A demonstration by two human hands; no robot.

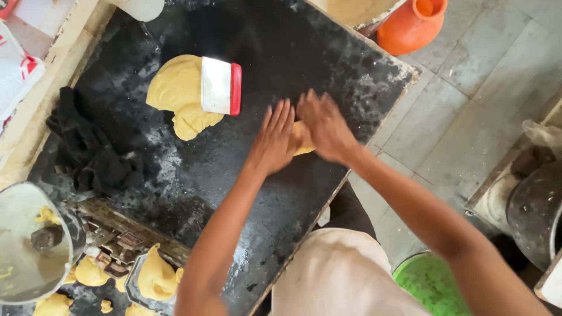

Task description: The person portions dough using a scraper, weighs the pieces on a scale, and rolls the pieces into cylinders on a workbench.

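My left hand [274, 139] and my right hand [323, 124] press side by side, palms down with fingers spread, on a small yellow piece of dough [301, 140] on the black worktop [304, 52]. Only slivers of that piece show between and below the hands. To the left lies a large yellow dough mass [175, 93]. A white scraper with a red handle edge [220, 86] rests on top of it.
A black cloth [88, 152] lies at the worktop's left edge. Several dough lumps [153, 275] sit by a metal bowl [23, 246] at lower left. An orange jug [413, 23] stands beyond the far corner, a green bucket [430, 284] on the tiled floor.
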